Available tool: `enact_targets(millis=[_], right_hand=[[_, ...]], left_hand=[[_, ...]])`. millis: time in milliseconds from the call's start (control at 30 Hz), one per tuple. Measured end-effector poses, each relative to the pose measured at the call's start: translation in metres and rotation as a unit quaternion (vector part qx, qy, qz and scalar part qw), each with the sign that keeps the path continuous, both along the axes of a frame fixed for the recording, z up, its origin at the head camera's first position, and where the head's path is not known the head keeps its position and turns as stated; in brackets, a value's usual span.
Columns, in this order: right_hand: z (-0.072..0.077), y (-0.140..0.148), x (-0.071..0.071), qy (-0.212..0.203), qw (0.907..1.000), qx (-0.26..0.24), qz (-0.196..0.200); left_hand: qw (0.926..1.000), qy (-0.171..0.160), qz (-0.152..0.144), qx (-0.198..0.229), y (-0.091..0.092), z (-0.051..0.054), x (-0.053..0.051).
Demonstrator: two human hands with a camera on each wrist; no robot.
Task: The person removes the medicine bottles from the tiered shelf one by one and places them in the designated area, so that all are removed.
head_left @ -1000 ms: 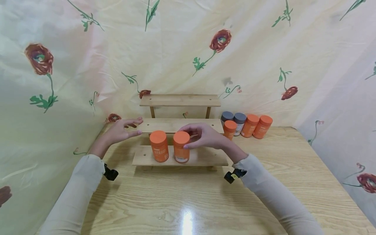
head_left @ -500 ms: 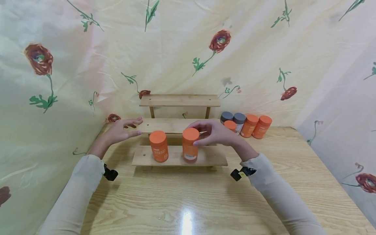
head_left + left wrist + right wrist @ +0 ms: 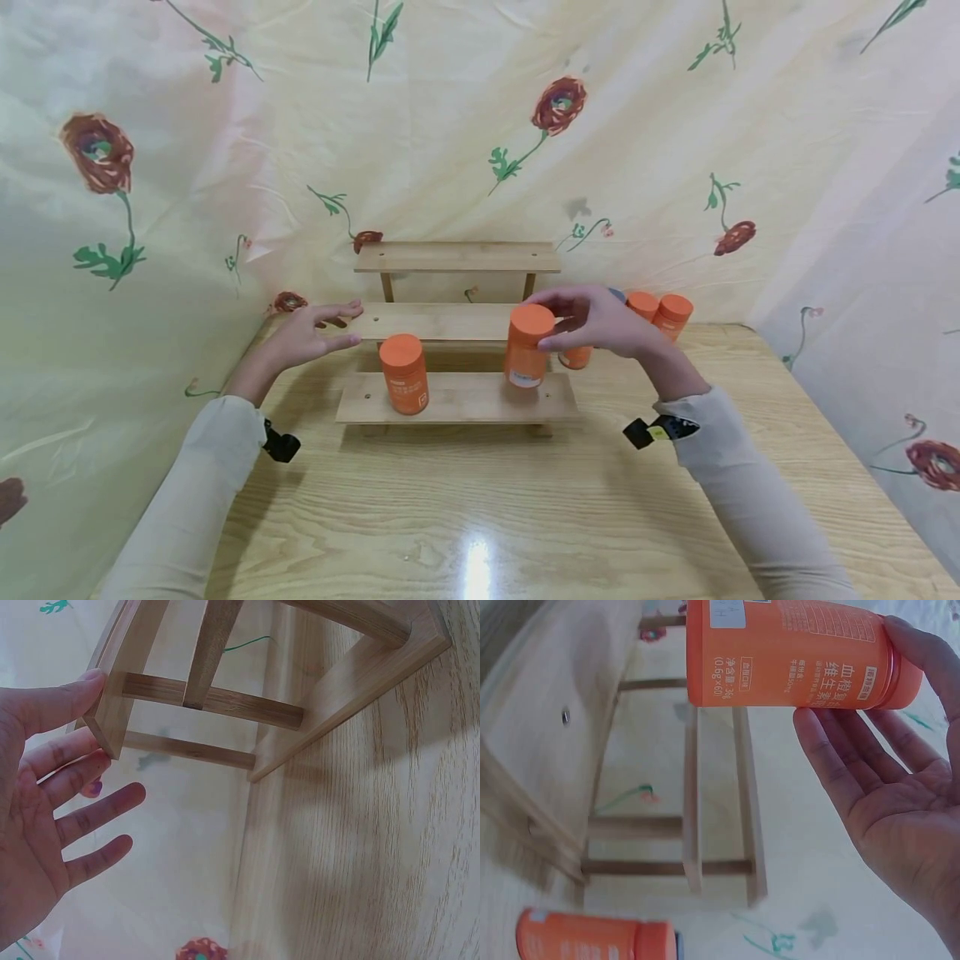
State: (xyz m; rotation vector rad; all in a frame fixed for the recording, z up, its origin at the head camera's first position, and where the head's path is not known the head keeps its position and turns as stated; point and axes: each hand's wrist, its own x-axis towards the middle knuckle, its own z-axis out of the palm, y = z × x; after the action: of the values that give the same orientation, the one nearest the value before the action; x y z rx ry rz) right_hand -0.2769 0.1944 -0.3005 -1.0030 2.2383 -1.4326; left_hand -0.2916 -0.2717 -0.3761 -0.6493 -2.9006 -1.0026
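My right hand [image 3: 592, 321] grips an orange supplement bottle [image 3: 527, 354] near its cap, thumb on the near side. The bottle hangs nearly upright just above the right part of the lowest tier; its printed label [image 3: 802, 656] shows in the right wrist view. A second orange bottle [image 3: 405, 379] stands left of centre on that tier. At the left end of the three-tier wooden rack [image 3: 450, 318], my left hand [image 3: 303, 337] pinches the middle board between thumb and fingers; the left wrist view shows the board's end [image 3: 112, 724] between them, other fingers spread.
Right of the rack, an orange bottle [image 3: 576, 358] stands partly behind my right hand. Two more orange bottles [image 3: 672, 315] stand farther right, and a dark cap [image 3: 617, 295] peeks out. A flowered cloth [image 3: 450, 125] hangs behind the wooden table [image 3: 420, 508].
My right hand has moved the bottle rightward along the lowest tier and lifted it off the board. The hand now hides more of the bottles behind it. My left hand has stayed put.
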Motion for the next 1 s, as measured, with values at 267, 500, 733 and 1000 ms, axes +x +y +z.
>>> enact_targets(millis=[267, 500, 733, 1000], right_hand=[[0.012, 0.030, -0.003, 0.005, 0.9996, 0.013, -0.024], [0.017, 0.057, -0.004, 0.023, 0.9969, 0.030, -0.069], [0.019, 0.082, -0.008, 0.053, 0.9912, 0.062, -0.104], [0.011, 0.103, -0.013, 0.046, 0.9872, 0.068, -0.137]], left_hand=[[1.0000, 0.000, -0.002, 0.002, 0.000, 0.000, 0.001], [1.0000, 0.002, -0.002, -0.002, -0.001, 0.000, 0.000], [1.0000, 0.005, -0.004, -0.007, 0.000, -0.001, -0.001], [1.0000, 0.001, -0.002, -0.005, 0.000, 0.000, 0.000]])
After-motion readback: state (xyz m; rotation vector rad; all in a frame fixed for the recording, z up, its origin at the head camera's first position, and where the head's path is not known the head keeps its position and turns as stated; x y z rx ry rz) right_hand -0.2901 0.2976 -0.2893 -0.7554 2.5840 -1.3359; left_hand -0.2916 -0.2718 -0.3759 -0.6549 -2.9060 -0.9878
